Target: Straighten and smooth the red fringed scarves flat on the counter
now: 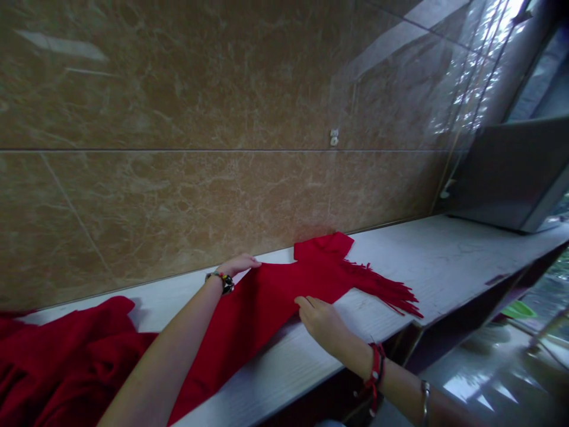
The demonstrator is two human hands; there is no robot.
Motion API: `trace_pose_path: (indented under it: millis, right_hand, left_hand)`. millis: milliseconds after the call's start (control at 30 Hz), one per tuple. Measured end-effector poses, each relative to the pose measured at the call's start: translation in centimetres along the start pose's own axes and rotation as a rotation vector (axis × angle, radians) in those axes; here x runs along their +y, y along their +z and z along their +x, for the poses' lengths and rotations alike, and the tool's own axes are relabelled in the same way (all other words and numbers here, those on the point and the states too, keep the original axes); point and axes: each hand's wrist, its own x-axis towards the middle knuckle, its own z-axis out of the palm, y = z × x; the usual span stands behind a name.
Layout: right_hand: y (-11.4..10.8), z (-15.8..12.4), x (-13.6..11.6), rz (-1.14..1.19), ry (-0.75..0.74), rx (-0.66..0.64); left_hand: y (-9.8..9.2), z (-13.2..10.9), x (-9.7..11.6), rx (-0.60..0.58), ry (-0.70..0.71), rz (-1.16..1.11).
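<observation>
Both hands [237,265] [322,323] pinch opposite edges of the fringed red cloth [267,296] (the left forearm [171,362] partly hides it).

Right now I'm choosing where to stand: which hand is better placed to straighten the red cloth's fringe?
Probably the right hand: it is at the near edge of the red cloth, closer to the fringe. The left hand is at the far edge, farther from that end.
</observation>
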Motion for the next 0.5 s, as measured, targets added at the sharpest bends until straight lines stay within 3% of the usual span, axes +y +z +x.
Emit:
trace_pose_path:
  millis: [133,267,367,500]
  right_hand:
    - [-1.0,0.3,3.1,0.142,0.159,0.122]
    - [-2.1,0.3,7.0,0.154,0.198,0.192]
    - [-2.8,0.2,10.3,0.099,0.232,0.185]
    - [-2.7,-0.1,14.6,-0.002,0.315,0.081]
  left_hand:
    - [-0.2,2.8,3.1,-0.014,0.025,-0.058]
    - [1.0,7.2,6.7,-0.029,0.041,-0.061]
    - [2.3,10.7,9.0,-0.045,0.039,-0.028]
    - [4.6,14.9,11.1,-0.05,0.03,0.043]
